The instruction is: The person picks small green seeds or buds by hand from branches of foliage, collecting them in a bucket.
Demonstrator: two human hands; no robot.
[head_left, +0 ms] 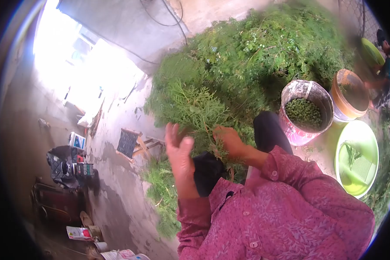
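Observation:
My right hand (230,142) is closed around the stem end of a leafy evergreen sprig (197,106), above my lap. The sprig's flat, feathery green fronds reach up and to the left. Just left of it, my left hand (177,145) is raised with fingers apart and nothing visible in it. A big heap of cut evergreen branches (264,47), dotted with small pale cones, lies in front of both hands. To the right, a stained pink bucket (289,123) contains many small round green cones (303,112).
Beside the bucket are an orange-rimmed bucket (339,100) and a light green basin (343,173) with a ridged panel. Another person (388,82) sits at the far right near a green tub (370,53). A small folding stool (128,143) and bags (67,162) are left.

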